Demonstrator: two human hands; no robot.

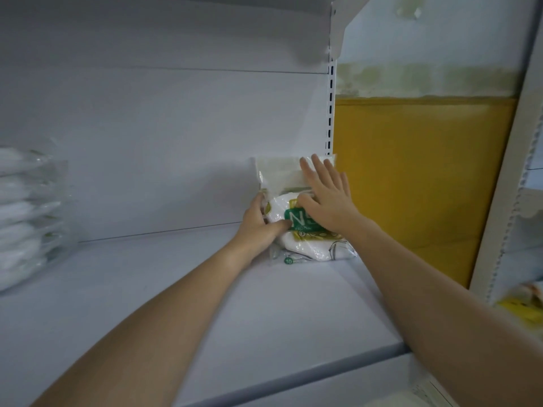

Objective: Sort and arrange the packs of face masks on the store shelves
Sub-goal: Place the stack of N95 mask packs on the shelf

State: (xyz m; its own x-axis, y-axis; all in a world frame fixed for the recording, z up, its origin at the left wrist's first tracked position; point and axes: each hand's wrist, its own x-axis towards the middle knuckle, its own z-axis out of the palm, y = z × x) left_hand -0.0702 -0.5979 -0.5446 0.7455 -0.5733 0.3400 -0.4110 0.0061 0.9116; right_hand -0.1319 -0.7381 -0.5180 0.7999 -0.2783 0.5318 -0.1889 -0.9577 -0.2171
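We log one pack of face masks (296,239) at the back right corner of the white shelf (205,304). It stands nearly upright against the back panel (176,142), just beside the slotted upright (331,113). It has a clear wrap, white contents and a green label with a large "N" on the front. We cannot tell whether the pale top part is the same pack or a second one behind it.

The left hand (258,224) grips the pack's left edge, with the thumb across the front and the fingers curled round the side. The right hand (326,198) lies flat on the upper front with its fingers straight and spread, pressing and not clasping.

A stack of clear-wrapped white mask packs (23,215) sits on the same shelf at the far left, well apart from the hands. We also note a yellow wall panel (411,186) to the right of the upright. Something yellow (523,309) shows low at the right edge, too blurred to name.
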